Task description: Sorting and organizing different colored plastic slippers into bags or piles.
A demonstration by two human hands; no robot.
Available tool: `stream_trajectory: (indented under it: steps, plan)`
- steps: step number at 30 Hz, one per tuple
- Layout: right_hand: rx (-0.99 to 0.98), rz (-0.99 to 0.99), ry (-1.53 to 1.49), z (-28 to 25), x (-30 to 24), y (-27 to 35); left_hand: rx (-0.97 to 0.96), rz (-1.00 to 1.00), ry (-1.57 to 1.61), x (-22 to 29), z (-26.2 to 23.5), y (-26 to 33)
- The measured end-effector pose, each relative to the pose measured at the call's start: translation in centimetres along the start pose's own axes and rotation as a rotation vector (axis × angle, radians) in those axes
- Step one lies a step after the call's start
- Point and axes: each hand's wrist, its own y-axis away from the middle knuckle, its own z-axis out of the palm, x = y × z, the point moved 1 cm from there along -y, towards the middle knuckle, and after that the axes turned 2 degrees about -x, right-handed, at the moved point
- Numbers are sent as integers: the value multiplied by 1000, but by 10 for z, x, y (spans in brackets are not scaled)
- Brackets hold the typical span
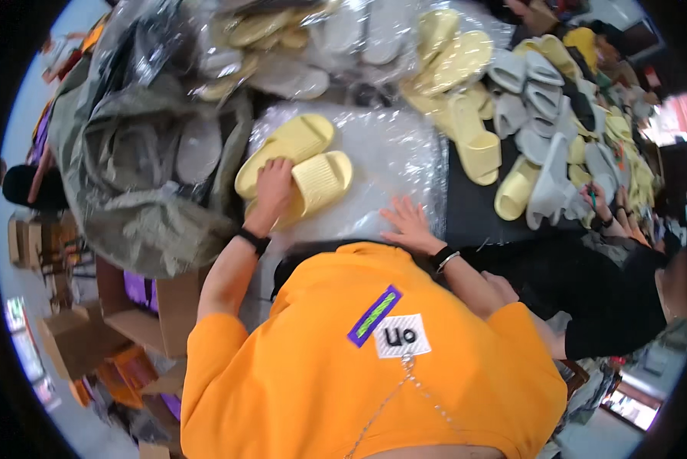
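Note:
A pair of pale yellow slide slippers (pixel 322 183) lies side by side in front of me, toes and straps pointing up and to the right. My left hand (pixel 274 187) is closed on the pair near its middle, its fingers between the two slippers; what the fingertips grip is partly hidden. Under the slippers spreads a clear plastic bag (pixel 397 161), flat on the table. My right hand (pixel 409 225) rests on the bag's near right part, fingers spread and holding nothing.
At the left sits a grey-green woven sack (pixel 152 237) with grey slippers inside. Bagged slippers (pixel 290 76) line the far side. Loose yellow and grey slippers (pixel 542 168) heap up at the right, beside a co-worker in black (pixel 588 298). Cardboard boxes (pixel 83 340) stand lower left.

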Motion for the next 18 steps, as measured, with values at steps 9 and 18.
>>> stream_trajectory:
  steps: [9, 18]
  plan:
    - [341, -168, -657, -96, -45, 8, -66, 383, 210, 87, -41, -9]
    - [667, 17, -771, -140, 20, 41, 141, 370, 534, 119, -71, -19]
